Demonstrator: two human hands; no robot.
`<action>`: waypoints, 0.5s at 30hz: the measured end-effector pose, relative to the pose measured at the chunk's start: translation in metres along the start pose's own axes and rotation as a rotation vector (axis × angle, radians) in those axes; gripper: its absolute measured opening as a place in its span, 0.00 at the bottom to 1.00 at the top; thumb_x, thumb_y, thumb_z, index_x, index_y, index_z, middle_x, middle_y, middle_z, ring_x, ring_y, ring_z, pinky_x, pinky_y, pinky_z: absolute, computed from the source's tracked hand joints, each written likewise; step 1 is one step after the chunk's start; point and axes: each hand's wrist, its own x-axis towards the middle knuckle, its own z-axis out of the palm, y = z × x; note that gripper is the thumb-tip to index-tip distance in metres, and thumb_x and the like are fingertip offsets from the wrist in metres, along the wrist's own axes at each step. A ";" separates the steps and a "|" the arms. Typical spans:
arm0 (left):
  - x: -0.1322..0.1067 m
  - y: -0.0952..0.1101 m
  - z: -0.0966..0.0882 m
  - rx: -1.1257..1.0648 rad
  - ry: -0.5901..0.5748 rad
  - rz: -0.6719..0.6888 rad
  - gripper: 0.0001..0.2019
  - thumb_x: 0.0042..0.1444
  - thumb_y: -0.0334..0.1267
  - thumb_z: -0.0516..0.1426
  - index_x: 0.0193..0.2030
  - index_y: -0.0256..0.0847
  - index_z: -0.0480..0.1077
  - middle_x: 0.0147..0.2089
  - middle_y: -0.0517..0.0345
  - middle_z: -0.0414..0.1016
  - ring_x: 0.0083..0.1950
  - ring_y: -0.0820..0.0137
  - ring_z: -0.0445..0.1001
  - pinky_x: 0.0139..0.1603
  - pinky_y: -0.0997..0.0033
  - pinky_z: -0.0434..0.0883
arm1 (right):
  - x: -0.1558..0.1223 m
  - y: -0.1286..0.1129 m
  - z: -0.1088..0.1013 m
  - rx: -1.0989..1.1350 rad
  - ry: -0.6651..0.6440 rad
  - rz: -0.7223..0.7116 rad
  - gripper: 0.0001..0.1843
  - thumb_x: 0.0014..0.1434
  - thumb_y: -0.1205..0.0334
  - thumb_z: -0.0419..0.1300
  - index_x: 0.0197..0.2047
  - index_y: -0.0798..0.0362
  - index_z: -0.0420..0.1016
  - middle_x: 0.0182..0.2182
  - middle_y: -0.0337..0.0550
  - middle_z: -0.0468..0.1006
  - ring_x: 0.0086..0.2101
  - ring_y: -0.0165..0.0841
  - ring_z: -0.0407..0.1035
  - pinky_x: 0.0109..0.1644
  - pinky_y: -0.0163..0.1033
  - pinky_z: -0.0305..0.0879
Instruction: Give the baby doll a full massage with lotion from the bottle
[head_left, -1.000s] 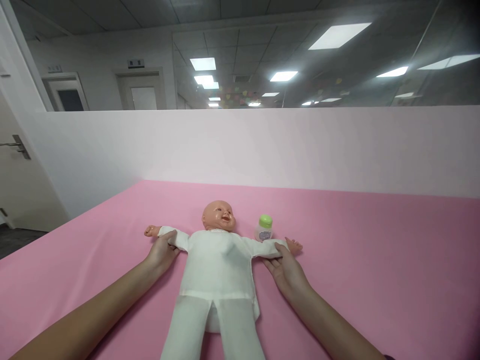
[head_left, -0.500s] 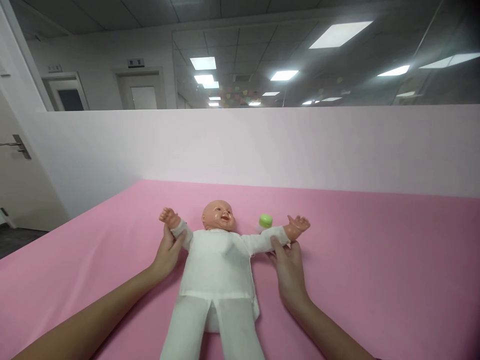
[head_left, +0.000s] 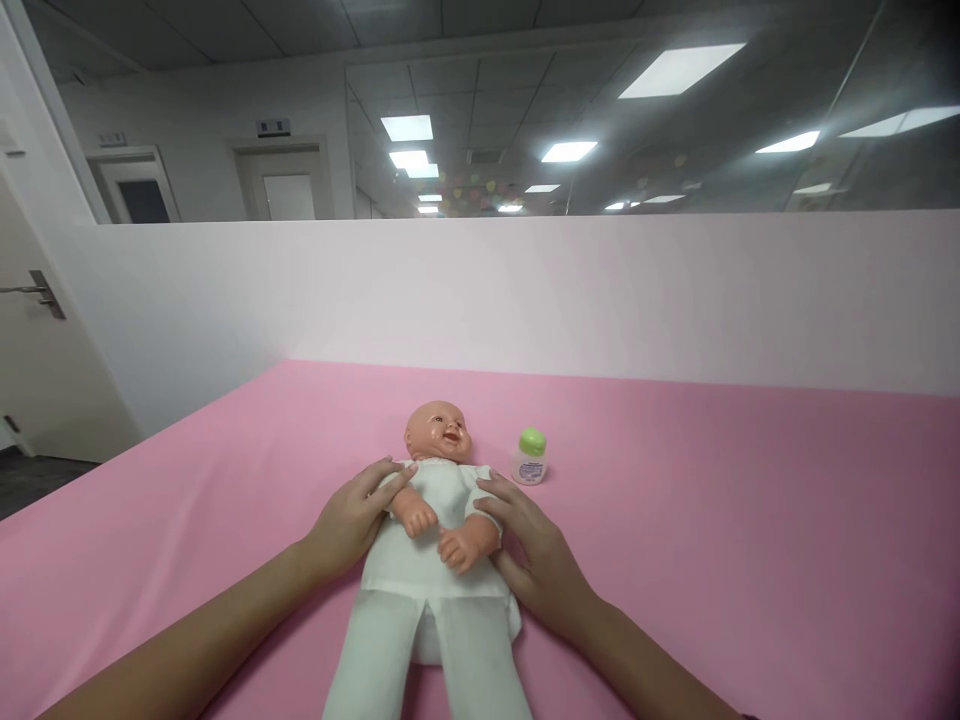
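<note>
A baby doll (head_left: 439, 580) in a white top and trousers lies on its back, its forearms bent over its chest. My left hand (head_left: 356, 515) is curved around the doll's arm at picture left, its fingers reaching over the sleeve. At the other side, my right hand (head_left: 536, 545) holds the doll's other arm, fingers across the sleeve and thumb low beside the body. Both of the doll's small hands show between mine. Close to the doll's shoulder stands a small jar (head_left: 531, 460) with a green lid and a printed label.
A pink cover (head_left: 712, 530) spreads under the doll. Behind it rises a white partition (head_left: 600, 300) with glass above. At far left is a door with a metal handle (head_left: 46, 293).
Both doll arms have swung from stretched outward to folded over the chest, my hands moving inward with them. The jar, partly covered before, is now in full view.
</note>
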 end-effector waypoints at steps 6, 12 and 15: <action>0.009 0.011 -0.011 -0.346 -0.024 -0.200 0.20 0.62 0.34 0.54 0.59 0.55 0.72 0.60 0.55 0.72 0.65 0.56 0.66 0.65 0.53 0.66 | 0.008 -0.012 -0.007 0.166 -0.044 0.138 0.23 0.54 0.71 0.55 0.51 0.47 0.77 0.56 0.43 0.72 0.63 0.42 0.59 0.67 0.52 0.60; 0.006 0.009 -0.010 -0.486 0.044 -0.375 0.23 0.58 0.35 0.58 0.61 0.51 0.70 0.61 0.52 0.70 0.64 0.56 0.66 0.67 0.56 0.62 | 0.005 -0.011 -0.004 0.302 0.014 0.304 0.22 0.54 0.66 0.59 0.52 0.47 0.77 0.58 0.42 0.72 0.63 0.42 0.60 0.69 0.53 0.56; 0.008 0.007 -0.007 -0.565 0.172 -0.524 0.24 0.60 0.38 0.58 0.63 0.48 0.65 0.61 0.51 0.70 0.63 0.57 0.68 0.67 0.58 0.62 | 0.007 -0.010 -0.003 0.375 0.139 0.434 0.23 0.57 0.62 0.60 0.57 0.47 0.72 0.58 0.43 0.71 0.60 0.39 0.64 0.67 0.49 0.59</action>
